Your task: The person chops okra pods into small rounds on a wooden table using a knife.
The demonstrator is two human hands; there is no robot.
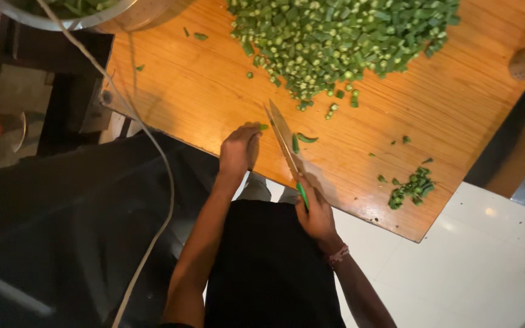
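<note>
Evidently the chopping of green pods was the step in hand: the person's left hand (239, 150) rested on the near edge of the orange-brown wooden tabletop (202, 91), its fingers curled together and pinching a short green pod (263, 127), of which only the tip showed past the knuckles. The right hand (317, 212) was closed around the green handle of a long steel kitchen knife (284, 136), whose blade ran away from the body and stood just beside the pod's exposed end, point toward a big heap of chopped green rounds (341, 36) at the far side of the table. A curved green trimmed end (305, 138) lay just right of the blade, and a small pile of green scraps (411, 188) sat near the table's right corner. A steel bowl (68, 15) with more greens stood at the far left. Judging from this, the next cut called for the left fingertips to stay tucked back from the edge while the blade came straight down on the pod's protruding tip.
</note>
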